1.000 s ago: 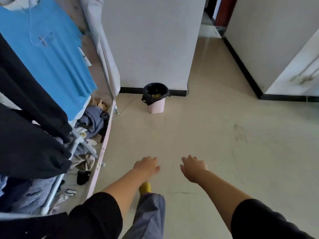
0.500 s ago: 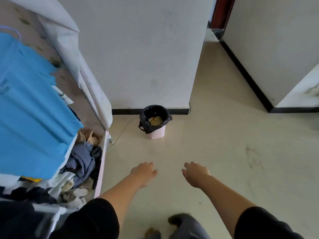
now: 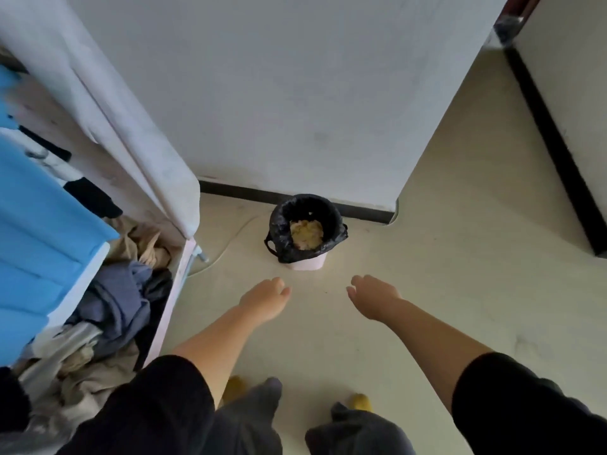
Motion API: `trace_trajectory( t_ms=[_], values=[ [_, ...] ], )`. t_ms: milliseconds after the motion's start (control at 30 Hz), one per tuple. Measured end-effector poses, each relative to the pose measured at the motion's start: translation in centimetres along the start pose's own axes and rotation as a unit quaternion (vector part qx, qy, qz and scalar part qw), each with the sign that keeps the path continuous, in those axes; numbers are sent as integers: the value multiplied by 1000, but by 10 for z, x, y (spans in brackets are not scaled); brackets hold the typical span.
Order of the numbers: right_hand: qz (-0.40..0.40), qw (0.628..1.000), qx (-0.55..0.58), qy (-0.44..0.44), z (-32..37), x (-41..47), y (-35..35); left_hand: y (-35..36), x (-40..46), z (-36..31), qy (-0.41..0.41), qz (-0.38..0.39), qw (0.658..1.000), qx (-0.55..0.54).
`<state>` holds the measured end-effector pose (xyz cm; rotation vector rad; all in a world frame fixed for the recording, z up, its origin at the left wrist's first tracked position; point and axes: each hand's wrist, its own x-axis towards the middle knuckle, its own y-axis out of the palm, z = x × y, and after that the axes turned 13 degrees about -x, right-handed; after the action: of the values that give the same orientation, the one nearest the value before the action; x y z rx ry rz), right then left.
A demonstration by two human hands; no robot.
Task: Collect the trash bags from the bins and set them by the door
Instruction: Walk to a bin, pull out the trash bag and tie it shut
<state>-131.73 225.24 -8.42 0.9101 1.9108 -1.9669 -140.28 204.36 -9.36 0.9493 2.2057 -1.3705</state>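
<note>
Pink bin (image 3: 308,264) w/ black bag (image 3: 282,224) sits at wall base, wardrobe (image 3: 184,257) edge near on left, bare floor (image 3: 427,274) to right. Left hand (image 3: 264,300) & right hand (image 3: 372,298) reach toward it, loosely spread, empty.

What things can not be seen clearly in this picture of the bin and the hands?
- Bin: the black bag folded over its rim covers nearly all of it; only a pink base shows.
- Trash: a yellowish lump, too blurred to identify.
- Door: only a dark strip at the head view's top right edge, so where it stands is unclear.
- Left hand, right hand: seen from behind, palms hidden.
</note>
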Motion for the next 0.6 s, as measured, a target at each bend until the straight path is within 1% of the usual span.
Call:
trace_trajectory(
  t_ms=[67, 200, 333, 400, 467, 533, 600],
  values=[
    [10, 1000, 16, 11, -7, 54, 21, 14, 52, 5, -8, 2, 1000, -28],
    [1, 996, 76, 41, -7, 171, 84, 52, 170, 32, 1, -8, 997, -73],
    [-44, 985, 158, 63, 2, 276, 139, 86, 278, 67, 6, -46, 992, -115],
    [-63, 969, 223, 85, 4, 321, 158, 97, 323, 81, 2, -67, 985, -158],
    [-91, 940, 311, 107, 3, 362, 173, 106, 363, 92, 2, -85, 968, -237],
    [-114, 887, 430, 122, 5, 393, 184, 112, 394, 102, -20, -87, 931, -354],
    [-134, 836, 521, 114, 7, 417, 189, 118, 417, 111, -32, -82, 896, -434]
  ],
)
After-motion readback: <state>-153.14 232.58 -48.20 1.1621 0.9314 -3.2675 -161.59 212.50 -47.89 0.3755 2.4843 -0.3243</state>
